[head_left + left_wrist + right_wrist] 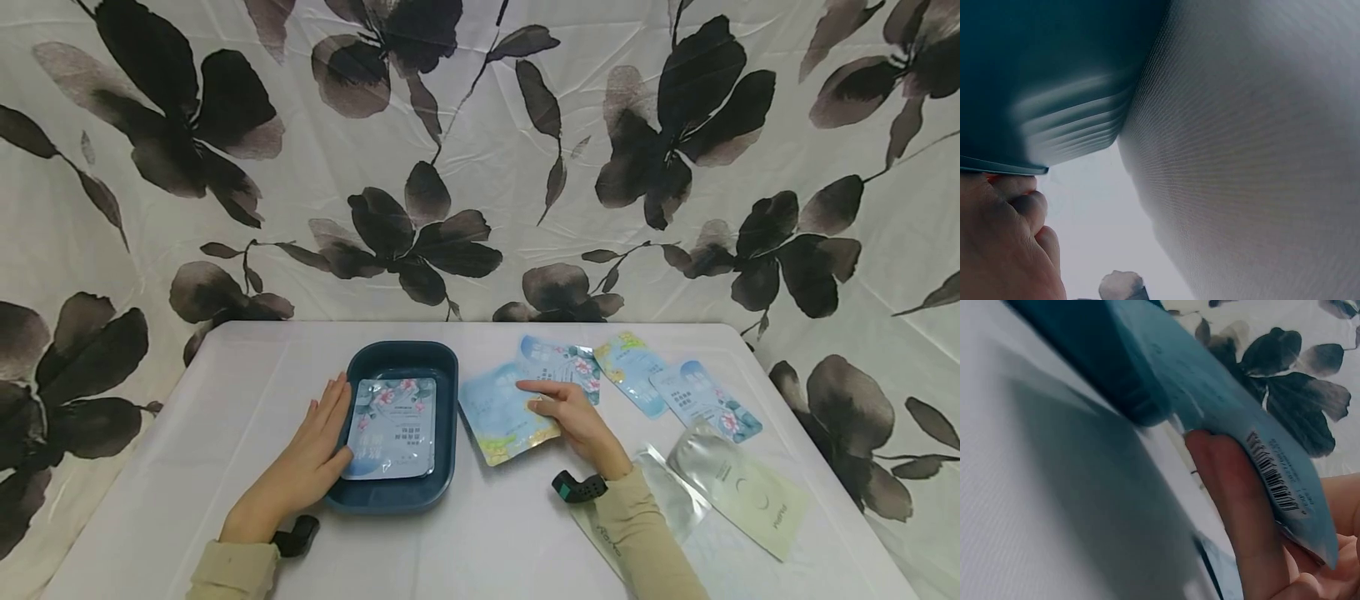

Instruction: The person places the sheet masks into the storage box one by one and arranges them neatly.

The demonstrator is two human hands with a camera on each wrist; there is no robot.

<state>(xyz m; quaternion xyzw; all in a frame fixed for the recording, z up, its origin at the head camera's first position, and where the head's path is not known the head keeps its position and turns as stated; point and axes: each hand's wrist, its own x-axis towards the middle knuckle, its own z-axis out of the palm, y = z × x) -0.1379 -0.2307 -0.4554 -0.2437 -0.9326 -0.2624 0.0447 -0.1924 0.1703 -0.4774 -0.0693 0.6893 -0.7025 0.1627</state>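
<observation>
My right hand [581, 425] pinches a light blue and yellow face mask packet [495, 408] just right of the dark blue tray [393, 500]. In the right wrist view this packet [1210, 394] is tilted above the white table, its barcode side showing and fingers on both faces. My left hand [303, 458] rests against the tray's left rim with fingers straight. A blue packet with pink flowers [393, 429] lies flat inside the tray. The left wrist view has the left hand [1004, 244] at the rim of the tray [1054, 62].
Behind the held packet lies a flowered packet [558, 358]. Further right are a yellow-blue packet [630, 375] and another flowered one [705, 400]. Green and silver packets [750, 500] spread near the right forearm, partly under it. A floral cloth [465, 167] hangs behind the table.
</observation>
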